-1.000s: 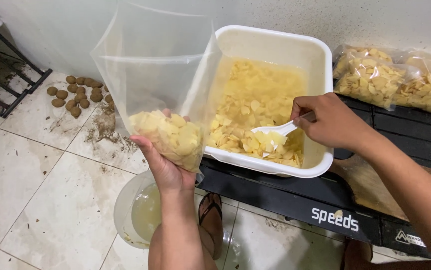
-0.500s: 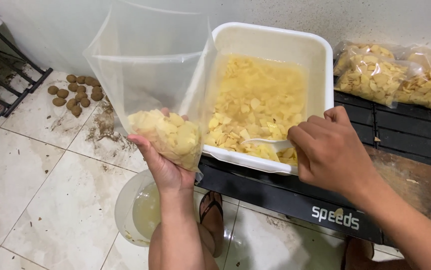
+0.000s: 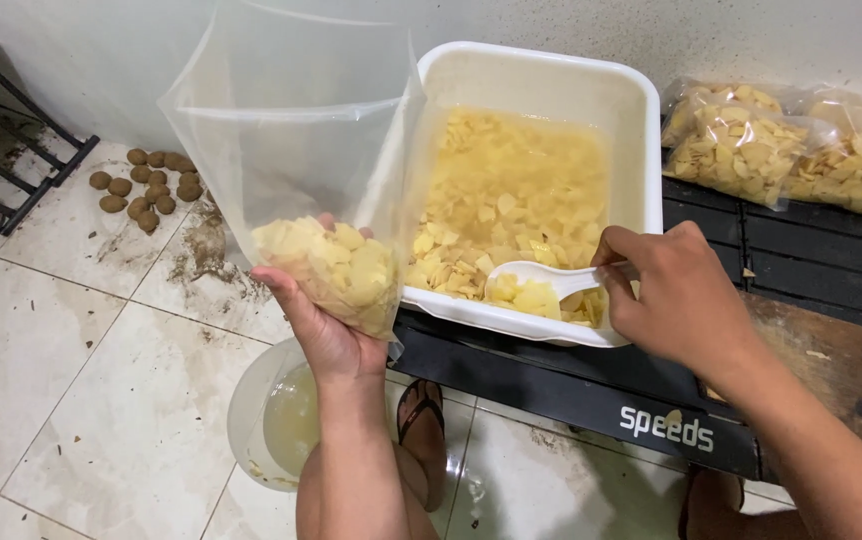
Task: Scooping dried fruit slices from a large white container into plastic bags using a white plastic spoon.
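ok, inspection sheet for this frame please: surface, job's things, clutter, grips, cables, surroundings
Surface: black slatted bench carries the tub and the filled bags.
Job's things: white tub of pale slices in cloudy liquid; clear plastic bag partly filled at the bottom; white scoop loaded with slices.
Clutter: two filled bags of slices right of the tub; small brown round things and dirt on the floor.
Grips: left hand cups the bag's bottom; right hand holds the scoop handle.
Cables: nothing seen.
Surroundings: tiled floor, bowl of liquid below, sandal, metal rack, pale wall.
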